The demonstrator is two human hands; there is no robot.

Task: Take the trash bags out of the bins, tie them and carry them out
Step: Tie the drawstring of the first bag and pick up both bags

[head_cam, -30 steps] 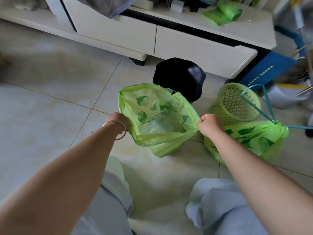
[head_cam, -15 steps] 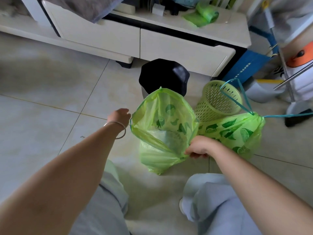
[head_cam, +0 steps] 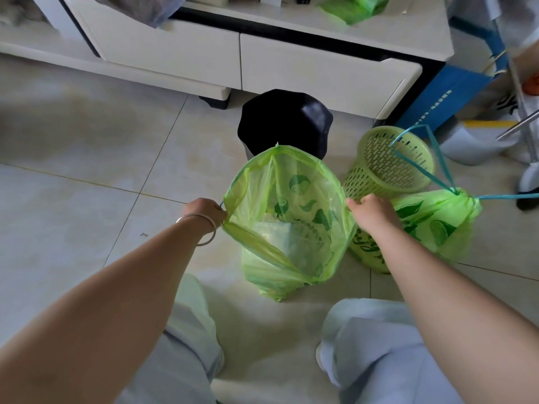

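An open green trash bag [head_cam: 294, 199] with leaf prints hangs between my hands above the tiled floor, some light trash at its bottom. My left hand [head_cam: 204, 209] pinches the bag's left rim. My right hand [head_cam: 372, 208] grips the right rim. A second green bag [head_cam: 431, 225], drawn shut with a blue drawstring [head_cam: 437, 167], lies on the floor to the right. Behind the open bag stands a black bin [head_cam: 285, 121]. A green perforated bin [head_cam: 388, 161] stands right of it with nothing inside.
A white low cabinet [head_cam: 291, 56] with drawers runs along the back; a roll of green bags [head_cam: 353, 7] lies on top. A blue box [head_cam: 443, 91] and a metal rack [head_cam: 522, 123] crowd the right. My knees in light trousers [head_cam: 379, 354] are below.
My right hand moved from the bag's near rim up to its right rim, and the bag's mouth spread wider. The view shifted slightly.
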